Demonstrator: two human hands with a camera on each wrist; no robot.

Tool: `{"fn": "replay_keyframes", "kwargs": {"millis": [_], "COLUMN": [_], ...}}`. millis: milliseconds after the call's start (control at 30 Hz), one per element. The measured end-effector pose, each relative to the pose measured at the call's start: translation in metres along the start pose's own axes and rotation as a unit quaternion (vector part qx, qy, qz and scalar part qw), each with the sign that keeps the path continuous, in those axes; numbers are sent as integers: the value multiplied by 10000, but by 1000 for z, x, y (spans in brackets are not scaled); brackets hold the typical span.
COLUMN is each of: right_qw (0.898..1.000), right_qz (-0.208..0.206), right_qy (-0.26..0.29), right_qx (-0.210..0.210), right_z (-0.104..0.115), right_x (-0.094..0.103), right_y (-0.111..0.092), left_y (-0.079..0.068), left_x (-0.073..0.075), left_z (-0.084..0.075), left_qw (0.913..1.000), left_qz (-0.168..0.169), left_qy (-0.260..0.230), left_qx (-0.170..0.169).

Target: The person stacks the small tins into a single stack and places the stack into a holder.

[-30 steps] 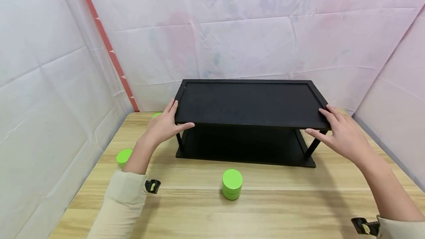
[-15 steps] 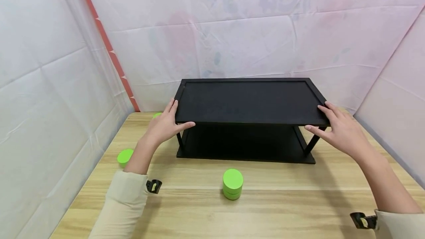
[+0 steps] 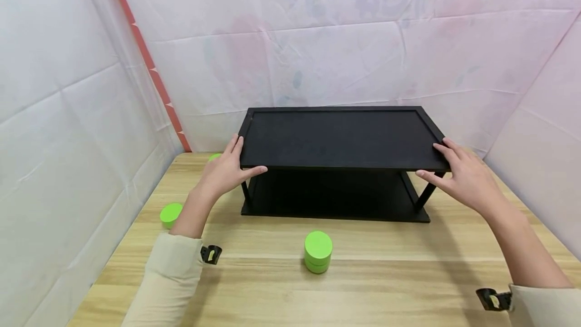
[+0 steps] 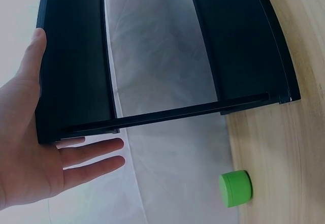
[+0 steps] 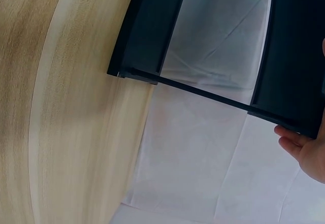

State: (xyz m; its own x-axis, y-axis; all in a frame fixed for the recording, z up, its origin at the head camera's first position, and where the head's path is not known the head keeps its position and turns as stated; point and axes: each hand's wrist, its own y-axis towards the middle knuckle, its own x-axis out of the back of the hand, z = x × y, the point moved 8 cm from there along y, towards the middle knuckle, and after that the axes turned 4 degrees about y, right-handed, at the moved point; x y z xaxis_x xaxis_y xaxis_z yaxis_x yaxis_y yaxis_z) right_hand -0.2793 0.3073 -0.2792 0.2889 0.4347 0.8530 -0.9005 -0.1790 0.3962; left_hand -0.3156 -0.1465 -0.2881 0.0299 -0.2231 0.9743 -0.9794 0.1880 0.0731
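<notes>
A black two-tier rack (image 3: 340, 138) stands at the back of the wooden table, with posts between its top and bottom boards. My left hand (image 3: 222, 170) touches the top board's near left corner, thumb along the front edge and fingers straight along the side. In the left wrist view, those fingers (image 4: 94, 169) reach past the board's end. At the near right corner, my right hand (image 3: 472, 180) rests its extended fingers on the side edge, its thumb at the front edge. Only part of the right hand shows in the right wrist view.
A round green piece with a seam (image 3: 318, 252) stands in front of the rack. Another green round piece (image 3: 171, 215) is beside my left forearm, and a third (image 3: 215, 157) is mostly hidden behind the left hand. White sheeting (image 3: 336, 64) hangs behind and at both sides.
The rack's right end has shifted slightly back, away from me, and my right hand has gone with it. My left hand has barely moved. The green pieces stay put.
</notes>
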Motion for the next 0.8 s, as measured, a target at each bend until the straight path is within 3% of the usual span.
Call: {"fn": "replay_keyframes", "kwargs": {"millis": [800], "right_qw": [10000], "right_qz": [11], "right_qy": [37], "right_qx": [54], "right_z": [-4], "right_x": [-3], "right_y": [10], "left_y": [1], "left_x": [-2], "left_z": [3], "left_qw": [9999], "left_qz": [-46], "left_qy": [38], "left_qx": [99]}}
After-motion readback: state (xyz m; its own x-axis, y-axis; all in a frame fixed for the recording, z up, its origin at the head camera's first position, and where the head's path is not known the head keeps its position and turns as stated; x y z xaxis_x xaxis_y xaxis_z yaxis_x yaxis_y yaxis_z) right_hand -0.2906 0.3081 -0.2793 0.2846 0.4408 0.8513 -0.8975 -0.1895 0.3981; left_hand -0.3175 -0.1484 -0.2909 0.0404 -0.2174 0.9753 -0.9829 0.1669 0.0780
